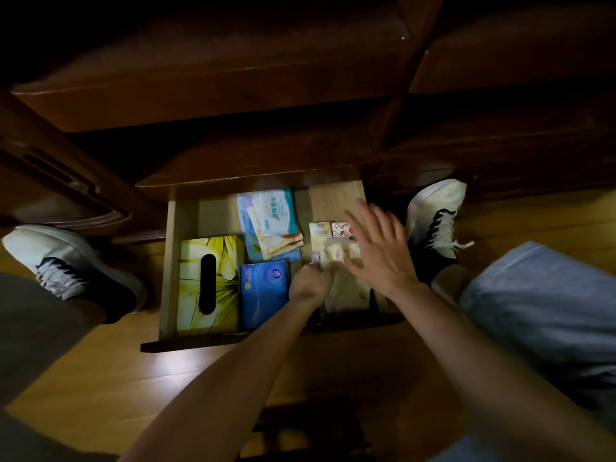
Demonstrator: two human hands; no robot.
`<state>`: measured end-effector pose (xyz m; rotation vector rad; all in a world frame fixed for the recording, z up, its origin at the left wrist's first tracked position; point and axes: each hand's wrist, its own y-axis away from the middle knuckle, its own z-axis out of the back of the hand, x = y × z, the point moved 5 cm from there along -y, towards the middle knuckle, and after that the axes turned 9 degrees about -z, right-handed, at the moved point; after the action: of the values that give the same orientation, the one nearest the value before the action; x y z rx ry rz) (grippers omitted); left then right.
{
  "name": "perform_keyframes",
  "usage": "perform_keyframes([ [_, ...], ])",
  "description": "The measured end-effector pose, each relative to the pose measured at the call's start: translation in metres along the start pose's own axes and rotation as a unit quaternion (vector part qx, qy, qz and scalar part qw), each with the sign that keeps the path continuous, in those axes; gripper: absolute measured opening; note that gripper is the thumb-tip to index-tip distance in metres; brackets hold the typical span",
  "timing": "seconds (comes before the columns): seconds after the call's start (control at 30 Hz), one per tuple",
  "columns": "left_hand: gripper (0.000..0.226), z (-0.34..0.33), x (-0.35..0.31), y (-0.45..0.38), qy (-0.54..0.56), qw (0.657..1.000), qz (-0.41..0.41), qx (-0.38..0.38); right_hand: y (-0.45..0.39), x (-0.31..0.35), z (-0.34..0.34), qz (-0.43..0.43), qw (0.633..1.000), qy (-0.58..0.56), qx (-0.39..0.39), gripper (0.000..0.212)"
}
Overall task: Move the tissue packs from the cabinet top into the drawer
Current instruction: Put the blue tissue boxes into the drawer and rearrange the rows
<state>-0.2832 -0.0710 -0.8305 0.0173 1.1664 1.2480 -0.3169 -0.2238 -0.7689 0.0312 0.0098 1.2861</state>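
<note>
Head view looks straight down into the open drawer (171, 261), pulled out over the wooden floor (110, 371) between my two sneakers. Along the drawer's left wall lies a yellow flower-print tissue box (195, 285) with its dark slot facing up. Just beside it, toward the front, sits a blue tissue pack (263, 291), and behind that a loose stack of wet-wipe packets (270, 225) in blue, white and yellow. On the right side, a small pack printed "Face" (319, 232) touches a white pack with a red cartoon (341, 230). My left hand (311, 283) is down in the drawer, fingers curled, pinching a pale cream tissue pack (335, 256) that rests on another pale tissue pack (346, 293) at the front right. My right hand (380, 251) hovers above them with fingers spread and straight, gripping nothing. The dark wooden cabinet (233, 78) rises above the drawer.
</note>
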Motion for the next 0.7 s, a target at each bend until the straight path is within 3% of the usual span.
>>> perform_keyframes([
  [0.1,0.053,0.003,0.005,0.000,0.065,0.997,0.009,0.033,-0.007,0.030,-0.012,0.105,0.984,0.100,0.101,0.074],
  [0.17,0.047,0.001,0.007,0.004,0.148,0.987,0.027,0.046,-0.014,0.039,-0.017,0.086,0.974,0.129,0.165,0.056],
  [0.23,0.043,-0.002,0.007,0.008,0.168,0.983,0.024,0.066,-0.018,0.044,-0.015,0.078,0.965,0.163,0.189,0.050],
  [0.37,0.033,0.005,0.008,0.013,0.174,0.982,0.000,0.069,-0.017,0.049,-0.013,0.050,0.950,0.179,0.249,0.058],
  [0.5,0.010,0.042,0.003,0.026,0.172,0.982,-0.064,0.040,-0.008,0.051,-0.007,0.024,0.927,0.191,0.321,0.093],
  [0.6,0.026,0.091,-0.010,0.045,0.129,0.984,-0.126,0.008,-0.010,0.057,0.017,0.012,0.933,0.175,0.314,0.093],
  [0.7,0.036,0.158,-0.035,0.071,0.027,0.981,-0.185,-0.053,-0.017,0.073,0.065,0.034,0.949,0.145,0.276,0.080],
])
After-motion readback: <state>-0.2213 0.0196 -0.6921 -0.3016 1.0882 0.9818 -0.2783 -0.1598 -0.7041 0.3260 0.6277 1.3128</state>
